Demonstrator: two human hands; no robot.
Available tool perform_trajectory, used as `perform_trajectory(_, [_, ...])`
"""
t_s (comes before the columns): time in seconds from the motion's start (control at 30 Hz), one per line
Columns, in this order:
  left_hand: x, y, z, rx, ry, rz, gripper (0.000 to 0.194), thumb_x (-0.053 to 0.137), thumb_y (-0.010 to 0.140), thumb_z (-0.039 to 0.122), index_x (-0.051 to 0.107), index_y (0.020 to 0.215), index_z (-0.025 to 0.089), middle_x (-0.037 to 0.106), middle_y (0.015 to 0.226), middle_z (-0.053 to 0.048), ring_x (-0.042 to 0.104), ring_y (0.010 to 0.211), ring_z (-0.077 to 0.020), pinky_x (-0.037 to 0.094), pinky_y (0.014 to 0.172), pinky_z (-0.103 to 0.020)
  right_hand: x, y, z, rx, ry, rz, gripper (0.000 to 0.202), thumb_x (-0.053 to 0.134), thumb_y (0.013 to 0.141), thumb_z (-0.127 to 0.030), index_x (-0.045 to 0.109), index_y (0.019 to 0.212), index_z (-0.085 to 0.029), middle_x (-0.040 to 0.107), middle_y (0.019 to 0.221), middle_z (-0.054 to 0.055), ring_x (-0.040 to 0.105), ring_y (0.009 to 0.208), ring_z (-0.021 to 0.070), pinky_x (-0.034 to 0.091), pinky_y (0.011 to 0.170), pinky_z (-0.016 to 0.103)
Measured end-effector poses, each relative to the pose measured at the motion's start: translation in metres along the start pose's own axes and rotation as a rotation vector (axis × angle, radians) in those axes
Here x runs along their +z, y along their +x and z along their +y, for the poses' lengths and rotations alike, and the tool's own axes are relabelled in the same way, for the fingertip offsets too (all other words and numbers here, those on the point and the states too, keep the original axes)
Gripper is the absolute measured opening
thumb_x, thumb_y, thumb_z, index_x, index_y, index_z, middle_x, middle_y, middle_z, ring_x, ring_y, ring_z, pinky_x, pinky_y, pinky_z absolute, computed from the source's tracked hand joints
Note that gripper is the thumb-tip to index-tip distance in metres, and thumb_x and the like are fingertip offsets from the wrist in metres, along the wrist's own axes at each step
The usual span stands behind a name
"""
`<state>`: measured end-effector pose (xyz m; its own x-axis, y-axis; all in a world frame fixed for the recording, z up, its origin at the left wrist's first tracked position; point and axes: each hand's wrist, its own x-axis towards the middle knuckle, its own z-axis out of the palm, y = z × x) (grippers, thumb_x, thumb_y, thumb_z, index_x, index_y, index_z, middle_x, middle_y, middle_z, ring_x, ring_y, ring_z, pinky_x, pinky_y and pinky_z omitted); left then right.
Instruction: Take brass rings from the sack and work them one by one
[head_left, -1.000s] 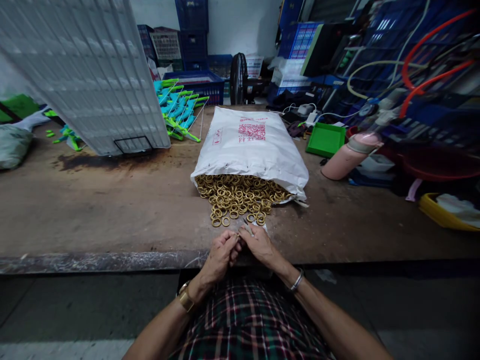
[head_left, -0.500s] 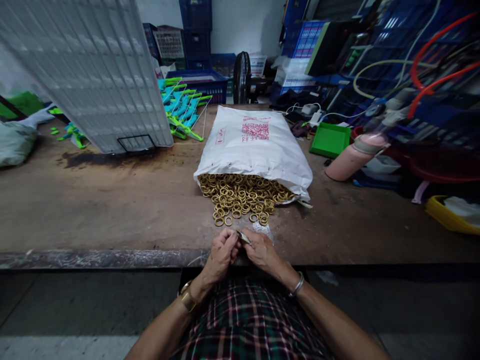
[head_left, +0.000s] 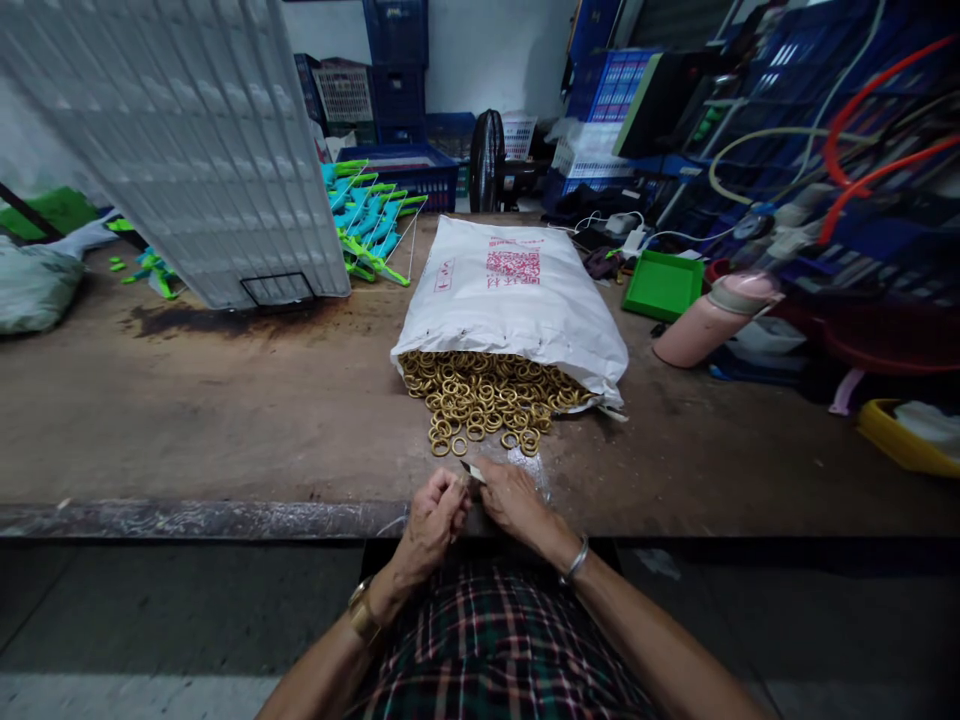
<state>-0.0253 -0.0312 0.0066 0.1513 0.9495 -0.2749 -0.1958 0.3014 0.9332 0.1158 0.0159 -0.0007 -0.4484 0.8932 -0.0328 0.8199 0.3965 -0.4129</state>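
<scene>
A brown table (head_left: 225,420), stained dark in one patch, spans a workroom lined with stacked crates (head_left: 397,90), its scuffed front edge running just below the wearer's hands. A tall white panel (head_left: 217,170) leans over the table's far left; between it and the printed white sack (head_left: 517,290) at centre stand turquoise-and-green pieces (head_left: 367,225), and a broad stretch of tabletop runs left of the sack toward the front edge. At right, a pink bottle (head_left: 694,325) tilts beside a green tray (head_left: 664,285), well apart from the right hand (head_left: 517,500). That hand closes around a small knife (head_left: 475,472); the left hand (head_left: 436,512), near it, curls with thumb against forefinger, though what it pinches, if anything, cannot be told. Gold-coloured rings (head_left: 480,395), plain and round, heap in the sack's open mouth and spill toward the hands, the nearest few lying flat with only a short strip of table between. The knife's dark tip points at the left fingers; whether it touches them is unclear.
</scene>
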Motion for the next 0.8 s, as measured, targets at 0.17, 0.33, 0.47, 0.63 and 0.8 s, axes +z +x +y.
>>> perform_trajectory(0.17, [0.0, -0.011, 0.01, -0.056, -0.224, -0.077, 0.036, 0.052, 0.076, 0.051, 0.05, 0.07, 0.016, 0.044, 0.051, 0.005, 0.033, 0.038, -0.0043, 0.024, 0.035, -0.017, -0.001, 0.019, -0.006, 0.085, -0.032, 0.047, 0.022, 0.04, 0.081, -0.014, 0.053, 0.099, -0.017, 0.065, 0.08, 0.007, 0.058, 0.071, 0.0171, 0.03, 0.057, 0.025])
perform_trajectory(0.33, [-0.007, -0.007, 0.011, -0.162, -0.376, 0.061, 0.033, 0.062, 0.069, 0.046, 0.051, 0.07, 0.015, 0.054, 0.068, 0.0, 0.039, 0.045, -0.0035, 0.021, 0.033, -0.014, 0.004, 0.032, -0.012, 0.084, -0.068, 0.081, 0.021, 0.046, 0.083, -0.024, 0.048, 0.104, -0.02, 0.066, 0.091, 0.006, 0.06, 0.077, 0.018, 0.032, 0.06, 0.025])
perform_trajectory(0.47, [-0.012, -0.003, 0.008, -0.23, -0.487, 0.1, 0.03, 0.068, 0.063, 0.038, 0.052, 0.08, 0.018, 0.055, 0.066, 0.003, 0.041, 0.043, -0.0038, 0.023, 0.033, -0.013, 0.007, 0.037, -0.01, 0.068, -0.106, 0.06, 0.021, 0.047, 0.083, -0.026, 0.047, 0.103, -0.02, 0.066, 0.086, 0.007, 0.06, 0.078, 0.0199, 0.033, 0.063, 0.027])
perform_trajectory(0.63, [-0.015, 0.003, 0.008, -0.359, -0.579, 0.181, 0.039, 0.073, 0.052, 0.026, 0.059, 0.087, 0.017, 0.059, 0.064, 0.0, 0.051, 0.05, -0.0085, 0.027, 0.033, -0.013, 0.002, 0.038, -0.011, 0.074, -0.097, 0.058, 0.026, 0.046, 0.081, -0.029, 0.045, 0.105, -0.017, 0.065, 0.088, 0.01, 0.06, 0.079, 0.0239, 0.037, 0.065, 0.03])
perform_trajectory(0.8, [-0.027, 0.013, -0.005, -0.472, -0.494, 0.265, 0.03, 0.08, 0.041, 0.022, 0.062, 0.064, 0.018, 0.068, 0.071, -0.003, 0.063, 0.066, -0.0164, 0.044, 0.044, -0.019, -0.002, 0.035, -0.01, 0.099, -0.067, 0.06, 0.029, 0.048, 0.075, -0.032, 0.047, 0.1, -0.017, 0.065, 0.084, 0.01, 0.06, 0.075, 0.0259, 0.04, 0.064, 0.032])
